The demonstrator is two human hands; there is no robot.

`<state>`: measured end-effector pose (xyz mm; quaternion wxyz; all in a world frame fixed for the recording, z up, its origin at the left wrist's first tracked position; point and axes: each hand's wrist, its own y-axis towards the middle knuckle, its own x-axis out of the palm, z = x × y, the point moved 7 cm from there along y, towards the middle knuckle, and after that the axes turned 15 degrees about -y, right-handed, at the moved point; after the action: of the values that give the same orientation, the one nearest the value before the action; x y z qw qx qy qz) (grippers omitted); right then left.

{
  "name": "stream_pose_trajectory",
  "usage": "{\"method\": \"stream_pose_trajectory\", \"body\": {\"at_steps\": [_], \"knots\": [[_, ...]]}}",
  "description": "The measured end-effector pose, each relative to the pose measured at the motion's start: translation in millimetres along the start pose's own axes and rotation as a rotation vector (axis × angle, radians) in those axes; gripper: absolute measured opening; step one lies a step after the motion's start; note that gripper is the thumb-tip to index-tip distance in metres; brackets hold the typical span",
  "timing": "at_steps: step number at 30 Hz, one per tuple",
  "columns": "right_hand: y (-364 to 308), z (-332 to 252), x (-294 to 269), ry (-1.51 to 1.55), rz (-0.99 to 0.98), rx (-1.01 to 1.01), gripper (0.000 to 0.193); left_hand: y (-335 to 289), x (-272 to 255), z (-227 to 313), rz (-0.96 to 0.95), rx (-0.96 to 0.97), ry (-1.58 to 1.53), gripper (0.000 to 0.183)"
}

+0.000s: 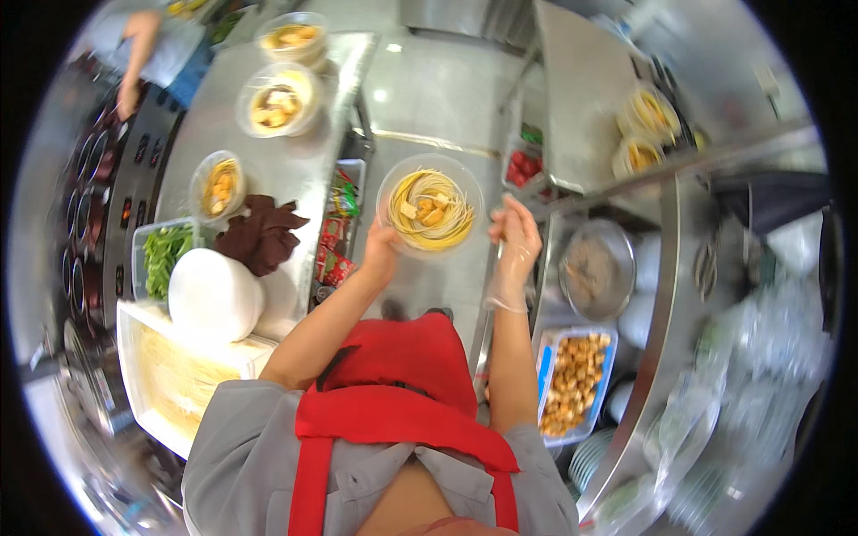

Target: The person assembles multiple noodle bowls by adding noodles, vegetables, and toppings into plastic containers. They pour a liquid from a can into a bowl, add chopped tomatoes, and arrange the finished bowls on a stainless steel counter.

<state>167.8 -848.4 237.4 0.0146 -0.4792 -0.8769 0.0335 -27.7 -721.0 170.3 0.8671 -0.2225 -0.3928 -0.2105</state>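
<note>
In front of me, above the aisle floor, my left hand point(382, 250) grips the near left side of a clear round plastic bowl point(476, 210). Yellow noodles point(420, 234) lie coiled in it, with several golden tofu-like cubes point(431, 213) in the middle. Just right of the rim is my right hand point(518, 241), in a thin clear plastic glove. Its fingers are loosely bent and apart, and I see nothing in them. A tray point(547, 380) of browned cubes point(574, 380) stands below that hand, near my right forearm.
The left steel table point(201, 134) bears filled bowls point(279, 100), a dark brown cloth point(259, 234), stacked white bowls point(214, 295), leafy greens point(168, 255) and a noodle box point(134, 375). At right are a metal basin point(597, 268) and more bowls point(648, 114). Another person point(147, 45) stands at far left.
</note>
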Motion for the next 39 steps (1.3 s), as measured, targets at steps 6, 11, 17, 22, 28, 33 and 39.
{"method": "stream_pose_trajectory", "body": {"at_steps": [6, 11, 17, 22, 28, 33, 39], "knots": [[20.5, -26.1, 58.2, -0.045, -0.122, -0.021, 0.023, 23.8, -43.4, 169.1, 0.166, 0.548, -0.276, 0.081], [70.7, 35.7, 77.1, -0.118, -0.249, 0.05, 0.023, 55.6, -129.2, 339.7, 0.698, 0.819, -0.217, 0.056], [103.1, 148.0, 111.6, -0.337, -0.469, 0.372, 0.018, 132.0, -227.8, 391.5, 0.972, 0.72, -0.319, 0.052], [101.0, 169.2, 110.5, -0.451, -0.566, 0.447, 0.02, 161.7, -298.2, 387.6, 0.951, 0.745, -0.376, 0.051], [41.7, 174.9, -26.1, -0.492, -0.08, 0.316, 0.032, 194.4, -330.1, 445.3, 0.672, 0.599, -0.214, 0.064], [-76.7, 127.3, -219.4, -1.32, 0.71, -0.249, 0.026, 149.7, -279.4, 467.4, 0.789, 0.837, -0.13, 0.059], [-83.3, 118.7, -335.9, -1.677, 0.592, 0.297, 0.023, 101.9, -190.0, 325.4, 0.721, 0.867, 0.022, 0.041]]}}
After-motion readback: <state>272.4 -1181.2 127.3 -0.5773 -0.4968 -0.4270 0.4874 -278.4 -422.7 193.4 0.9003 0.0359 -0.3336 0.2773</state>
